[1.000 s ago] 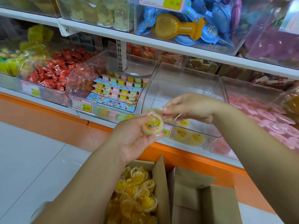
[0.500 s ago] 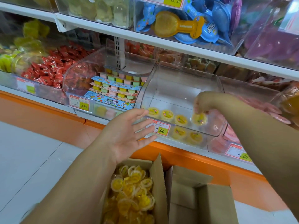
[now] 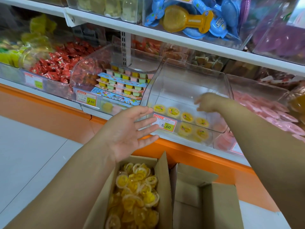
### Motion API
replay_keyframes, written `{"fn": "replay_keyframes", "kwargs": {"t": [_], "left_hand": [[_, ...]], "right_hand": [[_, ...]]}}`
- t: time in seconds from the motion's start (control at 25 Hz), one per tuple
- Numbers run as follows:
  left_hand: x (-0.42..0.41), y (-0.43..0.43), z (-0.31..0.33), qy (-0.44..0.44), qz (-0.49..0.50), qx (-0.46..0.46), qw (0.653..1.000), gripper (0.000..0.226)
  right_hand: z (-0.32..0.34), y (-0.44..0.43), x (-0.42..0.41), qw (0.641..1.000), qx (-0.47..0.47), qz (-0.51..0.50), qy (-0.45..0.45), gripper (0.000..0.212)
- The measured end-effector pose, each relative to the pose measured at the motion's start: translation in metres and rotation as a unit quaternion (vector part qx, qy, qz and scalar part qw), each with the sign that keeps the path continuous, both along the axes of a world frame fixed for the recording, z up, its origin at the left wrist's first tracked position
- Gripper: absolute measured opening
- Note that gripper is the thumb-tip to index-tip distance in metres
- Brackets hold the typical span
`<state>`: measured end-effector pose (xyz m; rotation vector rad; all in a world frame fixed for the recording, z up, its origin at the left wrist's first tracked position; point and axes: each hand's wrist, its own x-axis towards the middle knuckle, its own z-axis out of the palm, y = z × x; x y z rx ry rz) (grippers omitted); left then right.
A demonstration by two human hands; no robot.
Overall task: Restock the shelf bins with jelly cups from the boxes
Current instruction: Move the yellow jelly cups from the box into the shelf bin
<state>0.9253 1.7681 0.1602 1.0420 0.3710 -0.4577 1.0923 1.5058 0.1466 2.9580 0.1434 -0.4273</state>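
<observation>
The left hand (image 3: 127,131) hovers, fingers spread wide, before a clear bin (image 3: 189,80) of yellow jelly cups (image 3: 187,116). The right hand (image 3: 208,103) reaches inside, too blurred to tell its grip.

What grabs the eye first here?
The open cardboard box at bottom centre, heaped with yellow jelly cups, stands out first. Above it, a clear shelf bin holds only a few cups at its front. The right hand, blurred, reaches into that bin; the left hand is spread open before it.
</observation>
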Motion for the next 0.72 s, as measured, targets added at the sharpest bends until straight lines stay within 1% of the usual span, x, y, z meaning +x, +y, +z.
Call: {"fn": "replay_keyframes", "kwargs": {"t": [0.04,0.08,0.12,0.16,0.2,0.24,0.28,0.32,0.36,0.4,0.44,0.48,0.52,0.56,0.6,0.64,0.72], "left_hand": [[-0.002,0.0,-0.002,0.003,-0.008,0.012,1.0,0.024],[-0.005,-0.001,-0.006,0.009,-0.018,0.027,0.999,0.023],[-0.008,-0.002,-0.012,0.018,-0.03,0.046,0.998,0.022],[-0.012,-0.004,-0.02,0.031,-0.046,0.07,0.996,0.021],[-0.018,-0.004,-0.033,0.048,-0.067,0.101,0.991,0.021],[-0.024,-0.004,-0.048,0.068,-0.092,0.139,0.984,0.022],[-0.031,-0.004,-0.065,0.092,-0.114,0.175,0.974,0.024],[-0.038,-0.002,-0.085,0.115,-0.131,0.205,0.963,0.023],[-0.047,0.001,-0.107,0.138,-0.14,0.233,0.952,0.02],[-0.056,0.004,-0.128,0.158,-0.145,0.257,0.942,0.019],[-0.063,0.008,-0.151,0.175,-0.145,0.273,0.935,0.023],[-0.07,0.013,-0.172,0.186,-0.144,0.283,0.93,0.031],[-0.075,0.017,-0.192,0.193,-0.14,0.29,0.927,0.038],[-0.079,0.02,-0.211,0.199,-0.133,0.294,0.925,0.045],[-0.083,0.023,-0.227,0.203,-0.126,0.296,0.925,0.054],[-0.086,0.025,-0.241,0.205,-0.122,0.293,0.926,0.061],[-0.088,0.026,-0.262,0.204,-0.113,0.281,0.931,0.066]], "right_hand": [[0.01,0.007,-0.011,0.992,0.103,-0.02,-0.069,0.041],[0.017,0.014,-0.029,0.957,0.248,-0.057,-0.141,0.037],[0.021,0.024,-0.055,0.887,0.399,-0.082,-0.217,0.031],[0.018,0.034,-0.086,0.803,0.52,-0.103,-0.271,0.026],[0.01,0.048,-0.121,0.728,0.603,-0.113,-0.305,0.025],[-0.004,0.061,-0.155,0.672,0.654,-0.12,-0.327,0.026],[-0.024,0.075,-0.186,0.64,0.68,-0.139,-0.33,0.027],[-0.05,0.086,-0.211,0.629,0.691,-0.172,-0.311,0.026],[-0.079,0.099,-0.234,0.641,0.689,-0.217,-0.259,0.024],[-0.106,0.111,-0.25,0.669,0.672,-0.269,-0.167,0.019],[-0.133,0.121,-0.26,0.696,0.64,-0.322,-0.045,0.015],[-0.157,0.13,-0.267,0.705,0.602,-0.368,0.072,0.018],[-0.179,0.136,-0.267,0.696,0.575,-0.404,0.15,0.029],[-0.196,0.141,-0.266,0.681,0.56,-0.432,0.191,0.039],[-0.212,0.144,-0.262,0.684,0.538,-0.451,0.196,0.045],[-0.226,0.145,-0.258,0.705,0.513,-0.453,0.185,0.049],[-0.249,0.139,-0.253,0.739,0.478,-0.444,0.168,0.054]]}}
